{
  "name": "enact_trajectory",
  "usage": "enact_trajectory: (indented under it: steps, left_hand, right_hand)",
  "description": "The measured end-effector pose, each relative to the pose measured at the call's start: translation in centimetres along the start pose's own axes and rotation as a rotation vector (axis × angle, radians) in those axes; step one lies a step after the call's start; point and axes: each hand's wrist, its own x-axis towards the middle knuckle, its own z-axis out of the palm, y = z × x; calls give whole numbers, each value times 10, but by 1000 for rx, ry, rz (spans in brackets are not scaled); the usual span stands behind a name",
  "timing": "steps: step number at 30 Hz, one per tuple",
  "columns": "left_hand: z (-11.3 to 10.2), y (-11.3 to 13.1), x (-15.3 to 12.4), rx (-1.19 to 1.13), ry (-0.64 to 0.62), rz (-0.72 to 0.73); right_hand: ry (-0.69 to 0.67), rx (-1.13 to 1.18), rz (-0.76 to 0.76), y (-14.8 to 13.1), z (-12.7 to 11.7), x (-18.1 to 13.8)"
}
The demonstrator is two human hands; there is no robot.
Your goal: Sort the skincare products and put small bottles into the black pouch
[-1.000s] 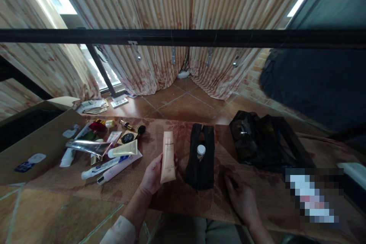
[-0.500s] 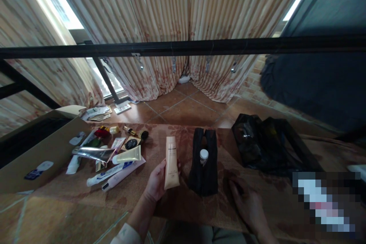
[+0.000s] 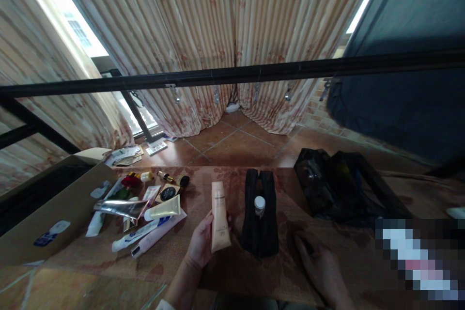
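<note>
My left hand (image 3: pixel 202 243) is wrapped round the lower end of a beige cosmetic tube (image 3: pixel 219 215), which it holds upright above a patterned brown cloth (image 3: pixel 170 256). Just right of the tube stands a small black pouch (image 3: pixel 259 220), open at the top, with a white-capped bottle (image 3: pixel 259 205) inside. My right hand (image 3: pixel 319 264) lies flat on the cloth to the right of the pouch, its fingers spread, holding nothing.
Several tubes and small cosmetics (image 3: pixel 145 206) lie scattered at the left beside an open cardboard box (image 3: pixel 47 203). A black plastic bag (image 3: pixel 337 184) sits at the right. A black metal bar (image 3: pixel 232 75) crosses the view before striped curtains (image 3: pixel 203 34).
The view has tilted upward, so everything sits lower in the picture. My left hand still holds the beige tube upright; my right hand stays on the cloth.
</note>
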Motion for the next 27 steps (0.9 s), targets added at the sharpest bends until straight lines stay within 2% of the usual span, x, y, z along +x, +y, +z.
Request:
enact_trajectory:
  steps: [7, 11, 14, 17, 23, 27]
  left_hand:
    - [4, 0, -1, 30, 57, -9]
    - [7, -2, -4, 136, 97, 4]
    - [11, 2, -6, 224, 178, 123]
    - [22, 17, -10, 276, 230, 297]
    - [54, 62, -29, 537, 144, 546]
    - [64, 72, -35, 774, 127, 641]
  right_hand:
    - [-54, -31, 63, -2, -1, -1]
    - [-61, -27, 53, 3, 2, 1]
    - [-60, -41, 48, 8, 4, 1]
    - [-53, -54, 39, 12, 5, 1]
    - [-33, -86, 2, 14, 7, 3]
    - [-33, -103, 8, 18, 9, 4]
